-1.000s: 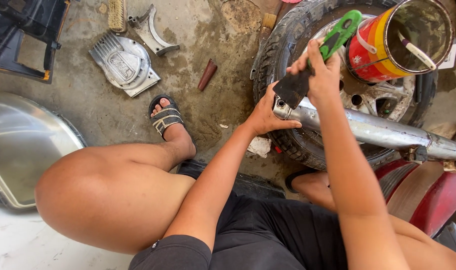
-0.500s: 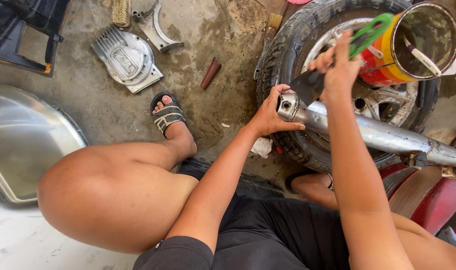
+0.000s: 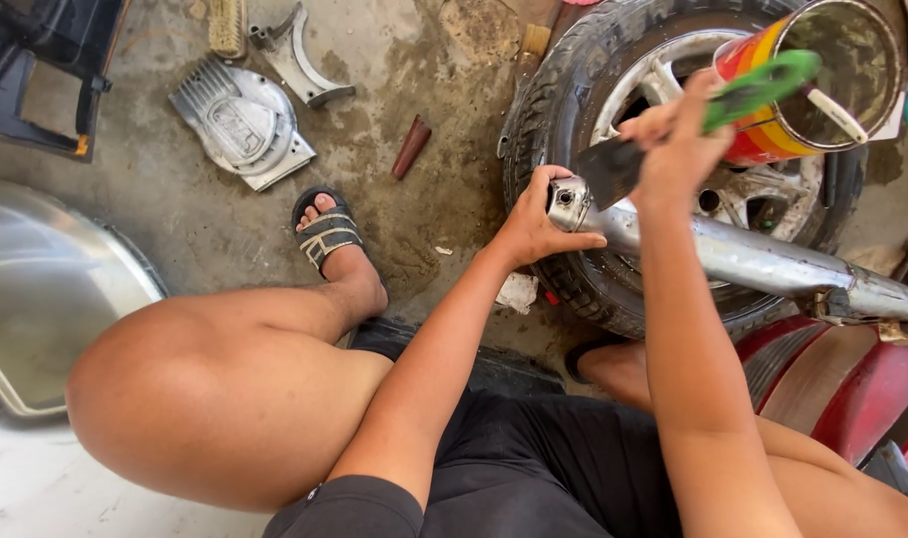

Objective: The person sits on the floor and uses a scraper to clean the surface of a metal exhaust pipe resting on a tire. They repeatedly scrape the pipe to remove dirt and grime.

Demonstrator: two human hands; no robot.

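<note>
Presently left hand [image 3: 534, 224] wraps the exhaust pipe [image 3: 743, 259] end; right hand [image 3: 678, 149] pinches a green-handled scraper [image 3: 673, 134] at twelve o'clock. Pipe judged rigid, heavy, slick; best held near its end.

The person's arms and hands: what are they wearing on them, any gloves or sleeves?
No gloves: both the left hand and the right hand are bare, with no rings, watch or bands that I can see. The forearms are uncovered too. Only a short dark grey sleeve shows, at the top of the left arm.

dull silver metal exhaust pipe [image 3: 753, 261] lying across the tyre; green-handled scraper with dark blade [image 3: 613, 171] tilted at its end cap
</note>
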